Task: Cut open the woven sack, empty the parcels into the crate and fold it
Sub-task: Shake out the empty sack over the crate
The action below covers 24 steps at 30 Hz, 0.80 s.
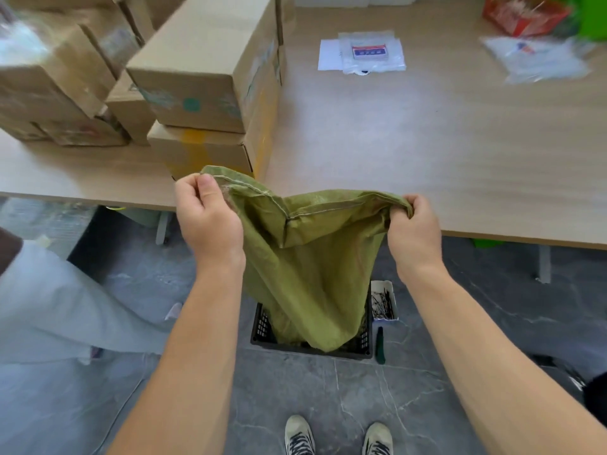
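The wooden table (427,142) fills the far half of my view, cardboard boxes (203,80) stacked on its left side. In front of it I hold the green woven sack (308,257) up by its stitched seam, the body hanging limp with its lower end dipping into the black crate (262,326) on the floor. It looks slack and nearly empty, so I judge it light, soft and crinkly, a little slick; the hemmed corners give the firmest hold for shaking out and folding. My left hand (207,218) pinches one corner of the seam between thumb and fingers; my right hand (414,231) is clenched around the bunched opposite corner. Beside the crate lie a small white box (384,300) and a dark cutter (380,344).
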Available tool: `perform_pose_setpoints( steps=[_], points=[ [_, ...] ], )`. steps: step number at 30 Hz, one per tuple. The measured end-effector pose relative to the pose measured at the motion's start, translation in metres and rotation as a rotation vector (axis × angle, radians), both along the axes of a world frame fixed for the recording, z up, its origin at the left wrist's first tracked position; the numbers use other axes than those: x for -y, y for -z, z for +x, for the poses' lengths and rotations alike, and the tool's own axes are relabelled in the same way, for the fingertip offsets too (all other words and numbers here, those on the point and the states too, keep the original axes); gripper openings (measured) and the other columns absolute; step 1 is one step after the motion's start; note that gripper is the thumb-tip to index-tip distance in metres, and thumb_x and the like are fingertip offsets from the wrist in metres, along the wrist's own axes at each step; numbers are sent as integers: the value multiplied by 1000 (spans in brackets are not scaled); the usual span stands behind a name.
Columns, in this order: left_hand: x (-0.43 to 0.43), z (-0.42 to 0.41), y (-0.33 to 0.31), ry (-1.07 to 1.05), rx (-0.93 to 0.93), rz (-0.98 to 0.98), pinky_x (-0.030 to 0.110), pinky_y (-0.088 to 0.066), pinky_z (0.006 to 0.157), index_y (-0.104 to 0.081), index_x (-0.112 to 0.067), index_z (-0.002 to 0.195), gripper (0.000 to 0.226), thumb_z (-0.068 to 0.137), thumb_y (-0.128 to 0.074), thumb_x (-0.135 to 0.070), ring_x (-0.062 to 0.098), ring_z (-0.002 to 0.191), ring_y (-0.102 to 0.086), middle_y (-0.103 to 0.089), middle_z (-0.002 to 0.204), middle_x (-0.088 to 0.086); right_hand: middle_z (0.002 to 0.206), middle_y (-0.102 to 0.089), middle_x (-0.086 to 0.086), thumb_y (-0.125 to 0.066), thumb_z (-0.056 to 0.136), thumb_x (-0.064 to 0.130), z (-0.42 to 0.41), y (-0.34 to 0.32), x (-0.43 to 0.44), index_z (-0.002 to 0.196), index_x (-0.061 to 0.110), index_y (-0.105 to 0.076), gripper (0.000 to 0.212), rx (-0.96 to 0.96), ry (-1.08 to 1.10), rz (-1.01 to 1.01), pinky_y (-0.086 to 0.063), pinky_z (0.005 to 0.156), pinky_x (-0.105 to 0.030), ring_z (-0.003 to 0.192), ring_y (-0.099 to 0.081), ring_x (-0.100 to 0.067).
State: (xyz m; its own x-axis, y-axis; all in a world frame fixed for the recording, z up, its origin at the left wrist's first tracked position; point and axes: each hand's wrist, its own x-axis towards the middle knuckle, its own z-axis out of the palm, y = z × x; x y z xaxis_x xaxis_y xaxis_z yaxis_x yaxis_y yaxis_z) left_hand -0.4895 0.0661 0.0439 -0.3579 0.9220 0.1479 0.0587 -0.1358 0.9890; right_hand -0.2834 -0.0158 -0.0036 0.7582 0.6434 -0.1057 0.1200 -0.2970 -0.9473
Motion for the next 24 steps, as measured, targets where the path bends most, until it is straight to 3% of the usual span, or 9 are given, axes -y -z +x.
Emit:
perform_pose_setpoints(
  steps=[2, 7, 11, 15, 19, 24],
  points=[
    [-3, -5, -6, -20, -3, 86, 10, -35, 57, -45, -26, 82, 24, 103, -37, -17, -6, 54, -41, -40, 70, -11, 84, -58, 4, -46, 98, 19, 5, -8, -1, 99, 16, -57, 11, 21, 16, 48, -43, 58, -24, 70, -51, -10],
    [-3, -5, -8, -22, -46, -76, 26, -40, 69, -49, -23, 89, 17, 102, -38, -25, 0, 63, -43, -46, 74, -11, 89, -60, 3, -45, 97, 18, 10, -13, 0, 102, 16, -57, 14, 9, 67, -11, -42, 59, -26, 77, -53, -14],
    [-3, -17, -34, -63, 26, 171, 19, -39, 66, -47, -29, 84, 20, 101, -38, -24, -1, 64, -41, -44, 74, -11, 86, -61, 3, -47, 92, 25, 20, -26, 4, 95, 22, -58, 11, -8, 87, 117, -50, 67, -35, 75, -55, -15],
    [-1, -9, -43, -20, 15, 7, 16, -39, 63, -46, -27, 83, 21, 102, -39, -24, -3, 61, -41, -45, 76, -10, 86, -60, 2, -45, 93, 20, 23, -32, 7, 96, 19, -57, 12, -1, 45, -6, -51, 70, -41, 79, -55, -18],
    [-7, -12, -66, -26, 56, 198, 20, -36, 63, -46, -25, 84, 17, 100, -40, -20, 1, 62, -38, -42, 74, -10, 89, -61, 1, -47, 93, 23, 38, -47, 8, 96, 20, -57, 11, 16, 95, 107, -57, 77, -44, 80, -57, -16],
    [-8, -5, -75, -37, 54, 108, 17, -37, 64, -47, -26, 82, 19, 100, -41, -21, -2, 60, -39, -42, 73, -10, 87, -59, 2, -47, 96, 21, 40, -59, 7, 100, 17, -57, 12, 73, 54, 38, -56, 81, -50, 78, -55, -16]
  ],
)
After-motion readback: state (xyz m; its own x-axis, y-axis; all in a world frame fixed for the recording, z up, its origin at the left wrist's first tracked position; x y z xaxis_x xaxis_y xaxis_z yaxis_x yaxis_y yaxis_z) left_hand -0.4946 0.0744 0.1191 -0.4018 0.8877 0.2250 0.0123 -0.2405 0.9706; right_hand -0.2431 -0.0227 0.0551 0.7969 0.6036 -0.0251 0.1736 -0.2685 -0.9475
